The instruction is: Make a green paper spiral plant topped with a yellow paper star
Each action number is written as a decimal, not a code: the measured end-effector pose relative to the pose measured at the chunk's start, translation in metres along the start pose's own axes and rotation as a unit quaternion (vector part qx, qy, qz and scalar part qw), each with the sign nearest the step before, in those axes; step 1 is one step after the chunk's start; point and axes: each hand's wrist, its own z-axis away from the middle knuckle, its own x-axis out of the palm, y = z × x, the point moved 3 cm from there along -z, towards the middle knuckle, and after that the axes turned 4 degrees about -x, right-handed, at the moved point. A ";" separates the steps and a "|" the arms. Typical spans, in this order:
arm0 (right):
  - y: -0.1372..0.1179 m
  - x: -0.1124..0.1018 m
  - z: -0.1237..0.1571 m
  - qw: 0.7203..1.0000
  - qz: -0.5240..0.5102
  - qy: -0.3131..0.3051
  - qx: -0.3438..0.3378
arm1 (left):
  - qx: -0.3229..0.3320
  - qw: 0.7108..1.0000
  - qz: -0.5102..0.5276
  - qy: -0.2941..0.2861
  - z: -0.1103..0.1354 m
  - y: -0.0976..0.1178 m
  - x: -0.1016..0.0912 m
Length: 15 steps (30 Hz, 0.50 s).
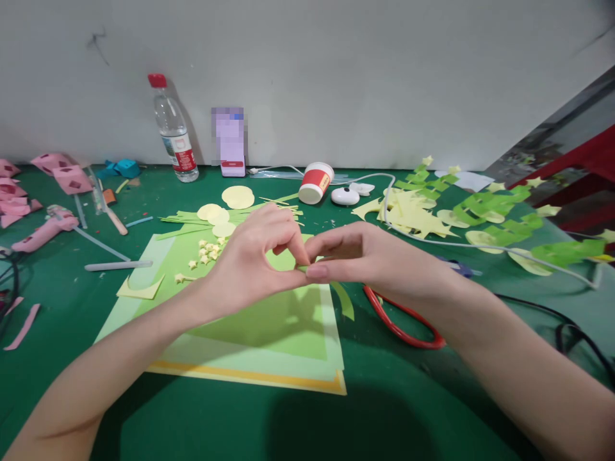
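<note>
My left hand (259, 256) and my right hand (355, 253) meet above the paper stack, thumbs and fingertips pinched together. Between them is a narrow green paper strip (343, 301), mostly hidden by the fingers, with a curved tail hanging below my right hand. Under the hands lie stacked sheets, a green sheet (269, 333) on top. Small folded yellow paper stars (206, 251) sit beside my left wrist. Behind it are pale yellow paper circles (237, 197) and a bundle of green paper strips (185, 221). Red-handled scissors (403, 320) rest below my right forearm, partly covered.
A water bottle (175, 134), a phone (231, 144) and a tipped paper cup (316, 183) are near the wall. A white cable (446, 243) crosses yellow paper scraps (408, 214) and green chains (500, 214) at right. Pink paper pieces (72, 179) and a glue gun (45, 232) lie left.
</note>
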 end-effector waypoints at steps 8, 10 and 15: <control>-0.001 -0.008 0.000 0.997 0.065 -0.041 0.013 | 0.050 0.992 0.059 -0.099 0.000 -0.001 0.004; 0.000 -0.008 0.000 0.997 0.065 -0.049 0.018 | 0.045 0.991 0.074 -0.105 0.000 -0.001 0.004; -0.001 -0.004 0.001 0.999 0.038 -0.012 0.005 | -0.009 0.997 0.065 -0.041 -0.001 -0.003 0.001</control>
